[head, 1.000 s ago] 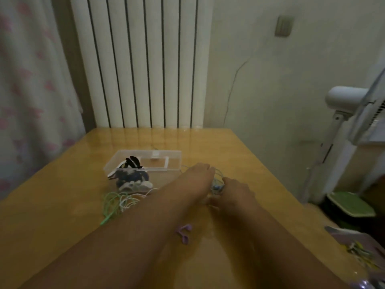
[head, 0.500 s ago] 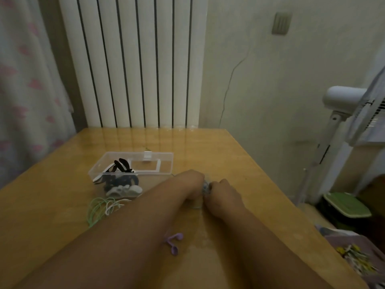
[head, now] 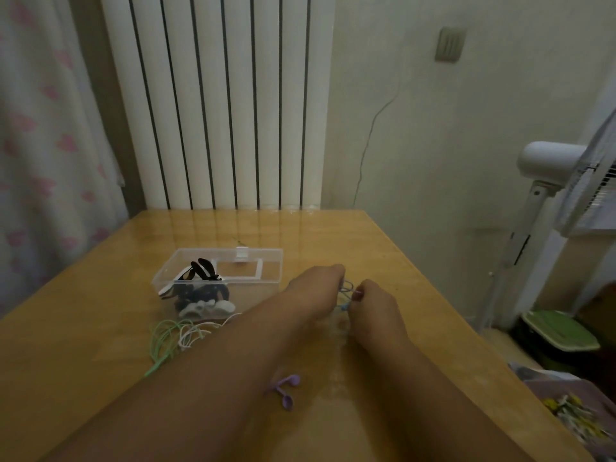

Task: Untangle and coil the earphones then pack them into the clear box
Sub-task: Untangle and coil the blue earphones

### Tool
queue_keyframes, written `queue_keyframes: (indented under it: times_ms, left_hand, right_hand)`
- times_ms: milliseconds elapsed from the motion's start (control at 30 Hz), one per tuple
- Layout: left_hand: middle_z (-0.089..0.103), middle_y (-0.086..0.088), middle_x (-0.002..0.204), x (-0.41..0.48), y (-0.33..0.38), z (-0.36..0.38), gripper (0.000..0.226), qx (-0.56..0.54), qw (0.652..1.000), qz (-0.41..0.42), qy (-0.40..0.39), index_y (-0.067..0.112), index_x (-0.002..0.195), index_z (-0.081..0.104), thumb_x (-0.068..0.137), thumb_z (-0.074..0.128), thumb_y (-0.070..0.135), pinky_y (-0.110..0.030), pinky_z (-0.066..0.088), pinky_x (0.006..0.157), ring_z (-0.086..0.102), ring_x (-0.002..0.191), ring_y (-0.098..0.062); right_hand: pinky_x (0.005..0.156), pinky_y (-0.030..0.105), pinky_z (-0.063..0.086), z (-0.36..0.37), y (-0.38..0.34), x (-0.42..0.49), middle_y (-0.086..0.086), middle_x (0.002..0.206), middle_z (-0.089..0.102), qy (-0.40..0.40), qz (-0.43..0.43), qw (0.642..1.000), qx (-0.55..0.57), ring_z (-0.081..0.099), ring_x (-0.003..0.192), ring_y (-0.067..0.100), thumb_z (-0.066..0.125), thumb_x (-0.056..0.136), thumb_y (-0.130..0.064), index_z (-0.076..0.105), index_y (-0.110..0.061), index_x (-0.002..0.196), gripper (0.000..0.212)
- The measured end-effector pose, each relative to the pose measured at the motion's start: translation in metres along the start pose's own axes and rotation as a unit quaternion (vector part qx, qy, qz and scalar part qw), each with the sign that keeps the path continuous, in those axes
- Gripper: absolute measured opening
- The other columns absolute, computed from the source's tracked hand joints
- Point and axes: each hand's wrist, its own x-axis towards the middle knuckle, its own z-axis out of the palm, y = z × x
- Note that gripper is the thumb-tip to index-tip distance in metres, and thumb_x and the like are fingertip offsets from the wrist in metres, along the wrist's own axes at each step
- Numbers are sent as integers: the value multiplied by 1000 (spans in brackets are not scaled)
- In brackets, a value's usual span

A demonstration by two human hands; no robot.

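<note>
Blue cord [head: 346, 288] now stretched between slightly parted hands [head: 346, 296].

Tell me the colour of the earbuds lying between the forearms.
Purple earbuds, seen in the head view.

One camera sits on my head, looking forward and down across the wooden table [head: 83, 328], close over my forearms; the radiator [head: 226, 101] stands at twelve o'clock.

Blue earphones [head: 346, 296] between hands; clear box [head: 266, 273] open, part-filled.
</note>
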Motion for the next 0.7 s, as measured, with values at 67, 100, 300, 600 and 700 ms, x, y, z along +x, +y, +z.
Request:
queue_keyframes:
  times_ms: [67, 100, 300, 600, 700]
  left_hand:
    - [57, -8, 89, -2, 2, -7, 19, -19, 1000, 11, 23, 21, 87, 41, 88, 46, 3, -47, 51, 73, 54, 81, -30]
    - [58, -9, 91, -2, 3, -11, 16, -33, 999, 16, 35, 20, 89, 42, 89, 45, 4, -47, 51, 74, 56, 82, -30]
    - [61, -8, 99, -10, 2, -46, 9, -125, 987, 25, 99, 20, 95, 47, 94, 45, 11, -40, 50, 74, 57, 86, -26]
    - [61, -5, 98, -49, -31, -102, 6, -153, 970, 4, 191, 19, 96, 50, 95, 49, 12, -36, 49, 71, 57, 82, -23]
    - [59, -3, 93, -67, -51, -114, 5, -160, 964, -8, 211, 18, 96, 50, 95, 49, 14, -36, 50, 69, 57, 79, -22]
  right_hand:
    - [64, 34, 45, -6, -2, 2, 9, 88, 62, 27, 11, 997, 68, 59, 82, 30, 48, 89, -11, 54, -16, 85, 9]
    - [65, 36, 47, -9, -3, 4, 10, 88, 64, 41, 9, 995, 94, 61, 81, 30, 48, 89, -12, 53, -18, 81, 11]
    - [67, 38, 52, -26, -30, 4, 0, 76, 63, 100, -19, 978, 184, 66, 76, 31, 51, 85, -12, 53, -21, 72, 16]
    - [65, 39, 50, -18, -100, -11, 1, 76, 64, 113, -96, 961, 233, 65, 75, 30, 54, 82, -11, 52, -22, 71, 15]
    - [66, 38, 50, -9, -125, -20, 2, 77, 65, 102, -114, 960, 234, 66, 75, 30, 56, 82, -13, 52, -23, 71, 15]
